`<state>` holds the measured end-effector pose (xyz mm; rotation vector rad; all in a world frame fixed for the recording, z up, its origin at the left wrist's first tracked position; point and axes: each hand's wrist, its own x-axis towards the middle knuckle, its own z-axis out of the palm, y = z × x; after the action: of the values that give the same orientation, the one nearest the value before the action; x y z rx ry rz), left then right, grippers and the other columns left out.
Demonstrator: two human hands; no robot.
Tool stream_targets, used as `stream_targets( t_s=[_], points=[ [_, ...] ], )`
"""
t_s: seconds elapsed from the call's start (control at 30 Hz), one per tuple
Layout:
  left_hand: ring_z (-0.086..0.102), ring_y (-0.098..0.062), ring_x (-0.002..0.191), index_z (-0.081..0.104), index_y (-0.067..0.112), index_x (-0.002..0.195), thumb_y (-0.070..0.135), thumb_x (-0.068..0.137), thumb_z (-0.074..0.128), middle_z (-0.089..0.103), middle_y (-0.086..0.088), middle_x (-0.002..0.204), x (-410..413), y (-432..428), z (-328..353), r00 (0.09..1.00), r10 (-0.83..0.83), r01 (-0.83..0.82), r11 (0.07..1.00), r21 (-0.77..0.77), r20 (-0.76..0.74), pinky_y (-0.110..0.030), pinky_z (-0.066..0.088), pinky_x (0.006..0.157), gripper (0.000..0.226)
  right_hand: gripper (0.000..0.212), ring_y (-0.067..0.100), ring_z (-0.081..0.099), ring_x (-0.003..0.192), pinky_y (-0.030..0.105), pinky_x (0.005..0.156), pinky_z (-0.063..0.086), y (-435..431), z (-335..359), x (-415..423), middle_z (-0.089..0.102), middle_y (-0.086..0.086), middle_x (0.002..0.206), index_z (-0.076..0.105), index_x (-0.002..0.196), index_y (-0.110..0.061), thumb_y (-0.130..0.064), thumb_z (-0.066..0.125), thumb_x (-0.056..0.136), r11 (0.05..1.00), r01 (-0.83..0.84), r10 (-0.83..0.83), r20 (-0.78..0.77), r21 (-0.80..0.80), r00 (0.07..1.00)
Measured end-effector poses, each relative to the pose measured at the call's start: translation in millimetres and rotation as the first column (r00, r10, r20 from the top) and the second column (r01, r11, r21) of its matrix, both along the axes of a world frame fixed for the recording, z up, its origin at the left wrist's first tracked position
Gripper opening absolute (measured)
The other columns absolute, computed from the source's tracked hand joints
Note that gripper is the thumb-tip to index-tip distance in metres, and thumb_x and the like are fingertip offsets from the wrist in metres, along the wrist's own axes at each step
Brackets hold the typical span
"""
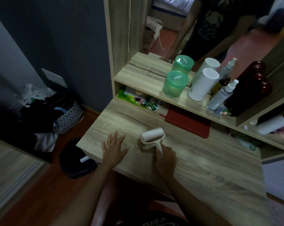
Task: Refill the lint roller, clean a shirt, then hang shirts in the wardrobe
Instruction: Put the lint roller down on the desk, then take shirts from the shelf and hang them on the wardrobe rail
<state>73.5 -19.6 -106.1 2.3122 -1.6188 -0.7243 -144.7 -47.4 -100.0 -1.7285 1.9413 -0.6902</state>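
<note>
While left hand [114,146] lies flat on desk [203,160] | right hand [165,158] grips lint roller [152,135]

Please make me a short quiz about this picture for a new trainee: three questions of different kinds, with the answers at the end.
1. True or false: the left hand lies flat on the desk and holds nothing.
2. Which hand grips the handle of the lint roller? A. left hand B. right hand C. neither
3. Fill in: the lidded jar on the shelf, beside the white cylinder, is ___ in colour.
Key: 1 true; 2 B; 3 green.
</note>
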Motion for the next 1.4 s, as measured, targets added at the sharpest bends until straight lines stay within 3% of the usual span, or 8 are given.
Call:
stream_targets(
  t_s=[0.33, 0.5, 0.67, 0.8, 0.97, 1.13, 1.23, 1.4],
  points=[
    [-0.007, -0.022, 0.149, 0.026, 0.037, 0.148, 0.049, 0.092, 0.050, -0.001, 0.003, 0.162, 9, 10, -1, 0.997, -0.082, 0.082, 0.997, 0.005, -0.006, -0.050, 0.001, 0.116, 0.062, 0.047, 0.025, 0.055, 0.108, 0.045, 0.093, 0.043, 7, 12, 0, 0.060, 0.008, 0.118, 0.057, 0.125, -0.011, -0.028, 0.069, 0.083, 0.999, 0.034, -0.031, 0.122, -0.025, 0.992],
    [0.013, -0.025, 0.148, 0.037, 0.027, 0.145, 0.036, 0.095, 0.053, 0.020, -0.006, 0.159, 30, 19, 11, 0.985, -0.151, 0.150, 0.989, -0.012, -0.088, -0.048, 0.014, 0.117, 0.054, 0.043, 0.023, 0.054, 0.116, 0.043, 0.097, 0.041, 20, 33, 20, 0.058, 0.005, 0.127, 0.058, 0.121, -0.014, -0.018, 0.070, 0.081, 0.986, 0.061, -0.043, 0.121, -0.153, 0.992],
    [0.025, -0.022, 0.145, 0.045, 0.024, 0.141, 0.027, 0.098, 0.050, 0.038, -0.001, 0.151, 72, 52, 39, 0.966, -0.173, 0.147, 0.979, -0.138, -0.195, -0.044, 0.018, 0.116, 0.043, 0.035, 0.025, 0.060, 0.107, 0.046, 0.088, 0.050, 35, 51, 68, 0.063, 0.006, 0.117, 0.061, 0.114, -0.010, -0.017, 0.060, 0.079, 0.959, 0.002, 0.073, 0.255, -0.283, 0.964],
    [0.031, -0.022, 0.142, 0.050, 0.019, 0.136, 0.019, 0.097, 0.053, 0.043, -0.004, 0.148, 124, 91, 74, 0.968, -0.163, 0.109, 0.958, -0.265, -0.192, -0.029, 0.024, 0.112, 0.039, 0.033, 0.021, 0.058, 0.103, 0.036, 0.091, 0.048, 61, 66, 135, 0.060, 0.004, 0.113, 0.061, 0.109, -0.011, -0.014, 0.049, 0.079, 0.965, -0.095, 0.185, 0.375, -0.246, 0.908],
    [0.045, -0.023, 0.132, 0.058, 0.017, 0.129, 0.015, 0.096, 0.054, 0.048, -0.009, 0.141, 229, 159, 112, 0.994, 0.057, -0.085, 0.934, -0.346, -0.090, -0.015, 0.025, 0.101, 0.033, 0.025, 0.015, 0.056, 0.096, 0.012, 0.083, 0.041, 106, 87, 246, 0.057, 0.005, 0.106, 0.063, 0.103, -0.009, -0.007, 0.050, 0.081, 0.936, -0.245, 0.339, 0.456, -0.255, 0.823],
    [0.056, -0.028, 0.119, 0.063, 0.008, 0.122, 0.005, 0.092, 0.058, 0.056, -0.016, 0.132, 321, 235, 168, 0.955, 0.293, -0.278, 0.828, -0.488, -0.048, -0.006, 0.025, 0.093, 0.031, 0.027, 0.008, 0.058, 0.085, 0.022, 0.074, 0.048, 143, 124, 363, 0.053, -0.001, 0.103, 0.063, 0.101, -0.015, 0.004, 0.052, 0.085, 0.848, -0.427, 0.530, 0.515, -0.314, 0.673],
    [0.057, -0.026, 0.117, 0.063, 0.009, 0.121, 0.004, 0.090, 0.059, 0.062, -0.014, 0.125, 373, 279, 208, 0.923, 0.384, -0.307, 0.744, -0.594, 0.005, -0.006, 0.029, 0.097, 0.031, 0.027, -0.006, 0.056, 0.085, 0.012, 0.071, 0.044, 166, 163, 434, 0.054, -0.001, 0.105, 0.064, 0.102, -0.017, 0.003, 0.053, 0.087, 0.762, -0.537, 0.640, 0.551, -0.363, 0.536],
    [0.050, -0.012, 0.121, 0.062, 0.011, 0.123, 0.005, 0.090, 0.061, 0.059, -0.008, 0.129, 449, 339, 277, 0.832, 0.554, -0.358, 0.597, -0.718, 0.045, 0.001, 0.023, 0.101, 0.033, 0.026, 0.012, 0.060, 0.086, 0.016, 0.071, 0.046, 194, 237, 557, 0.059, 0.005, 0.105, 0.064, 0.100, -0.017, -0.003, 0.051, 0.082, 0.585, -0.602, 0.791, 0.545, -0.544, 0.277]
  ],
)
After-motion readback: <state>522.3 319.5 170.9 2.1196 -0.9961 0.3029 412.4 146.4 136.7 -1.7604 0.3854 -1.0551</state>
